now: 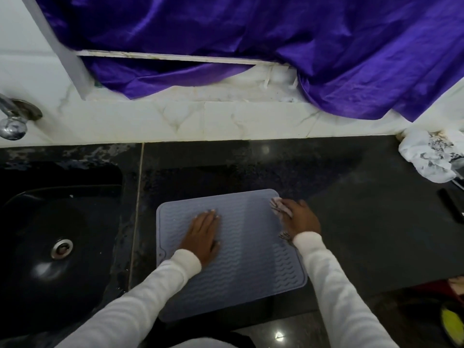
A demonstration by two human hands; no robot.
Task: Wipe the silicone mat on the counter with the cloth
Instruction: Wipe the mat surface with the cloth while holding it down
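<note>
A grey-blue silicone mat (246,259) with wavy ridges lies flat on the dark counter, near its front edge. My left hand (203,234) presses flat on the mat's left half, fingers spread and holding nothing. My right hand (300,218) rests on the mat's far right corner, closed over a small pale patterned cloth (278,205). Bits of the cloth stick out ahead of the fingers and below the wrist; the rest is hidden under the hand.
A black sink (57,247) with a metal drain sits left of the mat, a chrome tap (12,121) above it. A crumpled white plastic bag (431,154) lies at the counter's back right. Purple fabric (251,33) hangs over the tiled wall behind. A dark object (452,204) lies at the right edge.
</note>
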